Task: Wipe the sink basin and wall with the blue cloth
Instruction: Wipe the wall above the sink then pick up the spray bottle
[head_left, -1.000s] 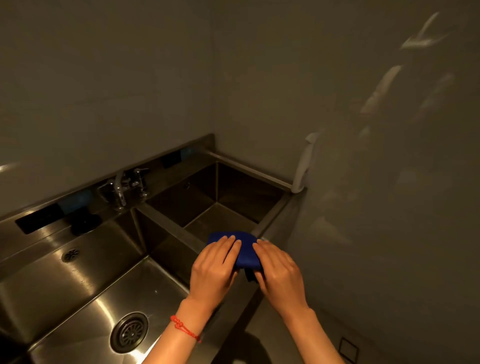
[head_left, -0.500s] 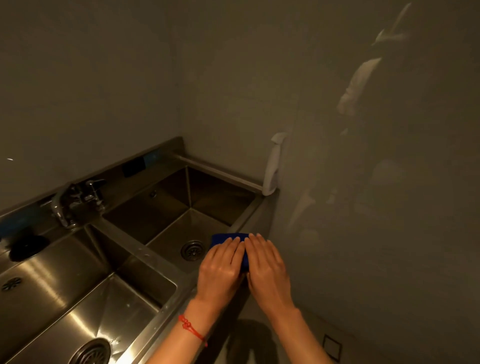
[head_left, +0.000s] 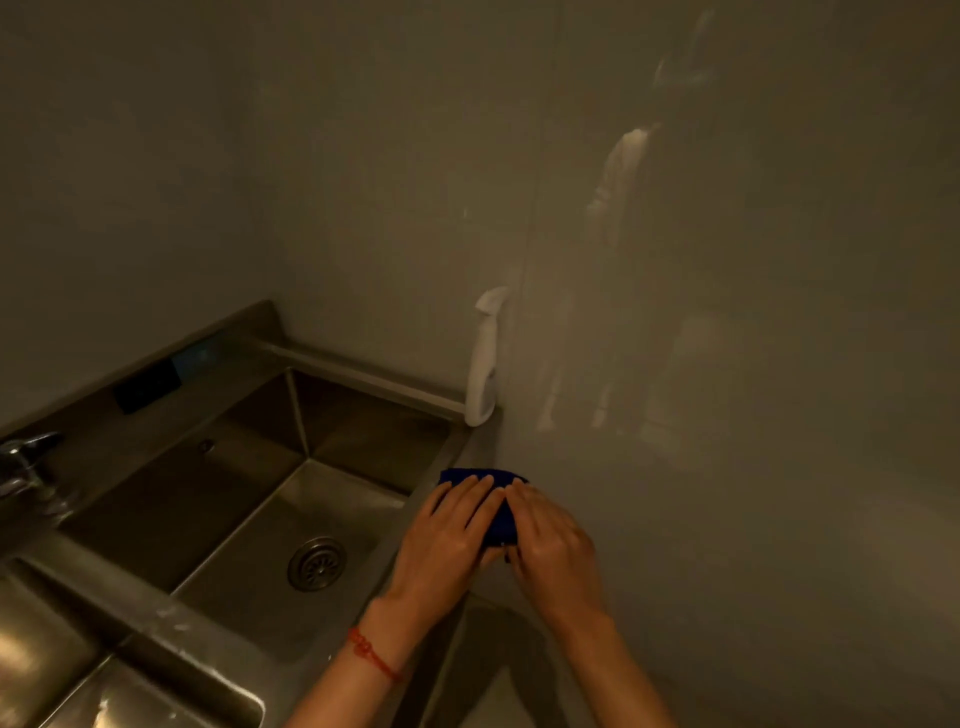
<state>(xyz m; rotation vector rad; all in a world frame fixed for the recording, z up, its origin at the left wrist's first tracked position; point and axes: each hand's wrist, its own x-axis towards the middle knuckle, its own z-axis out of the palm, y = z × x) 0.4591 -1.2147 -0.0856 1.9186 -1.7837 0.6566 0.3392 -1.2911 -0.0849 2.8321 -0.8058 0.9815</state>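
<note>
The grey wall (head_left: 727, 364) rises just right of the steel sink basin (head_left: 322, 499). On the basin's right rim, against the wall, lies the blue cloth (head_left: 498, 512) — left hand (head_left: 447, 540) and right hand (head_left: 553, 540) press it, fingers fairly straight, flat on top.

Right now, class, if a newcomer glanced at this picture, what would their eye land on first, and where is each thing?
First, the two hands low in the middle: the left hand and right hand press a blue cloth onto the sink's right rim, beside the grey wall. A red string bracelet circles the left wrist. Left of the hands, the steel basin's round drain catches the light.
</note>
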